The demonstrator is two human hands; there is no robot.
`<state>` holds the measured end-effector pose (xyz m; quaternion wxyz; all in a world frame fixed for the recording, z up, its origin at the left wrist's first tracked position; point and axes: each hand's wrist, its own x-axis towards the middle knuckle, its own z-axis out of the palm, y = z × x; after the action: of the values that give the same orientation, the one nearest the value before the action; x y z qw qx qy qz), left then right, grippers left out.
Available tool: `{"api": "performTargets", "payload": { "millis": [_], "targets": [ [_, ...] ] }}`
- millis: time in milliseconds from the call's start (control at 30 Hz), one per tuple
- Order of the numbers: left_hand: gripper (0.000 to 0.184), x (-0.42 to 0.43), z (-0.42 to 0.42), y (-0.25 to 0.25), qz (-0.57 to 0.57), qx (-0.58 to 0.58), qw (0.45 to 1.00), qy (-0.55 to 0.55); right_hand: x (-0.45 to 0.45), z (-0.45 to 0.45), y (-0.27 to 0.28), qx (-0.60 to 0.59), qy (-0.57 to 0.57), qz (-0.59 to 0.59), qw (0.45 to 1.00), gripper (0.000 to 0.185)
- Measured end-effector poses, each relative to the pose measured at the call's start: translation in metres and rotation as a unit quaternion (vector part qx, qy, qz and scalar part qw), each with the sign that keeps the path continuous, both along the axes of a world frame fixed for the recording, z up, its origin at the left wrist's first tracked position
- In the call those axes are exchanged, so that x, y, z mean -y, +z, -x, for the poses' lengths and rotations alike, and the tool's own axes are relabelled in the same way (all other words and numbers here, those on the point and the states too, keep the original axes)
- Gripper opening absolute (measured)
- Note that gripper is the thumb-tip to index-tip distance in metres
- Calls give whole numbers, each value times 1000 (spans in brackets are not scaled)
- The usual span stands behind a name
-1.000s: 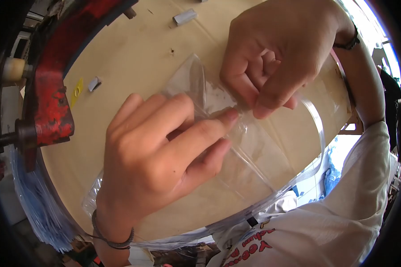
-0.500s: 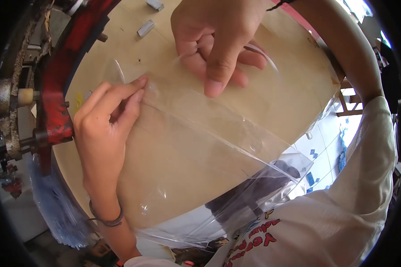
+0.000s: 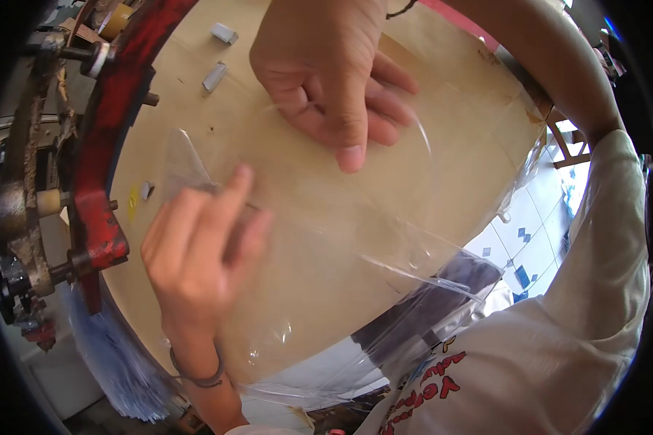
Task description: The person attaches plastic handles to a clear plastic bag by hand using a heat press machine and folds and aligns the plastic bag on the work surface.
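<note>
A clear plastic sheet point(image 3: 297, 290) lies over the tan work surface, its edge hanging past the front rim near my shirt. A pointed corner of it stands up at the left. My left hand point(image 3: 203, 254) is over the left part of the sheet, blurred by motion, with index finger and thumb apart. Above the surface, my right hand point(image 3: 334, 94) has its fingers curled around a thin clear strip point(image 3: 426, 138), which loops out to the right. Part of the strip is hidden behind the fingers.
A red metal machine frame point(image 3: 98, 181) curves along the left. Two small grey pieces point(image 3: 223, 33) point(image 3: 214, 77) lie near the top, and a smaller one point(image 3: 147, 190) beside a yellow mark. A bundle of clear plastic point(image 3: 116, 362) hangs at lower left. Tiled floor point(image 3: 522, 239) shows at right.
My left hand moved left, pinched the sheet's edge, then came down slightly with its fingers parted. My right hand moved left, away from my left hand, with the strip. The sheet is spread wider.
</note>
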<state>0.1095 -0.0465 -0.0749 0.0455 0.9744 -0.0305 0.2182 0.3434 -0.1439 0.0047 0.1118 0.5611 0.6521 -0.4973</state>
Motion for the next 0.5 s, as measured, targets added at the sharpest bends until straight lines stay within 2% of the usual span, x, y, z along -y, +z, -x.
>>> {"api": "performTargets", "payload": {
  "millis": [67, 167, 333, 500],
  "targets": [
    [33, 20, -1, 6, -15, 11, 997, -70, -1, -7, -6, -31, 12, 10, 999, 47],
    [43, 31, 5, 7, 17, -54, 991, -121, 1, -17, -12, -81, 25, 10, 996, 46],
    [54, 37, 7, 8, 48, -110, 981, -152, 5, -16, -17, -92, 20, 26, 995, 45],
    [61, 52, 6, 13, 47, -143, 979, -139, -3, -4, -14, -46, 16, 50, 998, 43]
  ]
}}
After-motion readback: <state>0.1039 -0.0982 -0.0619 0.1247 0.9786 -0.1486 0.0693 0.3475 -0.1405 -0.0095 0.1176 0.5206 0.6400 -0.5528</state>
